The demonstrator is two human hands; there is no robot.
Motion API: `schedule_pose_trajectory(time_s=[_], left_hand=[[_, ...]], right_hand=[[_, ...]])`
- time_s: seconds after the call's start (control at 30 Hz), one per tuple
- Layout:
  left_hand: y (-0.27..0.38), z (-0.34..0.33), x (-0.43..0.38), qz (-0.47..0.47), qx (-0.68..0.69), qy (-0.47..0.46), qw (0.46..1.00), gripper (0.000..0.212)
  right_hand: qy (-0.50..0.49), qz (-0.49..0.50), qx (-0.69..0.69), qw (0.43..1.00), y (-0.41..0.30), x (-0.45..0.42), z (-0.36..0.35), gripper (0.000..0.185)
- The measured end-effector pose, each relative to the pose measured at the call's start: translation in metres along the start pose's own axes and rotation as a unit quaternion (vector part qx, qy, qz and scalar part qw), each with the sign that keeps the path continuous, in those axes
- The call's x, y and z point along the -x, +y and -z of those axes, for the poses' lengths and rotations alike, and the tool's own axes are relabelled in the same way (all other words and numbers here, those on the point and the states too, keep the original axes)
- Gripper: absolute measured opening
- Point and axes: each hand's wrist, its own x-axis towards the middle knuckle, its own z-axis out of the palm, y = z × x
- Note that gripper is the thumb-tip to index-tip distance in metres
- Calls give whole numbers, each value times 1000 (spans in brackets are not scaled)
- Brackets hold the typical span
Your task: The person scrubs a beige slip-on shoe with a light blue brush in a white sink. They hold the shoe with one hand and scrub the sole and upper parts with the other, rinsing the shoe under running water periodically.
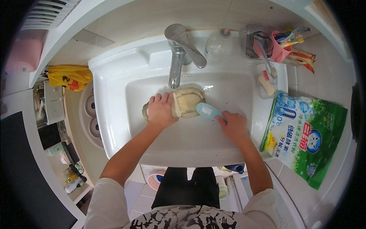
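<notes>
A wet, cream-coloured shoe [188, 100] lies on its side in the white washbasin [188, 143], below the chrome tap [174, 68]. Across its left part rests my left hand [161, 110], fingers spread over it and pressing it down or gripping it. My right hand [234, 124] holds a light-blue scrubbing brush [208, 111] by its handle; the brush head meets the right end of the shoe. Its bristles are hidden underneath. Which part of the shoe faces up is hard to tell.
A green and white laundry powder bag [307, 137] lies on the right ledge. Near it are a soap dish with a bar of soap [266, 84], a pink cup [280, 47] with toothbrushes and a clear bottle [218, 44]. A yellow bag [70, 76] hangs at the left.
</notes>
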Motion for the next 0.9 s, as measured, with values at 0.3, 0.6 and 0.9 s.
schedule_pose_trajectory(time_s=[0.3, 0.6, 0.9], left_hand=[[0, 2, 0, 9, -5, -14, 1000, 99], [3, -1, 0, -4, 6, 8, 1000, 98], [8, 4, -2, -4, 4, -9, 1000, 98]], right_hand=[[-133, -281, -531, 788, -44, 23, -23, 57], [25, -325, -665, 671, -152, 53, -47, 61], [166, -295, -475, 812, -117, -14, -86, 55]])
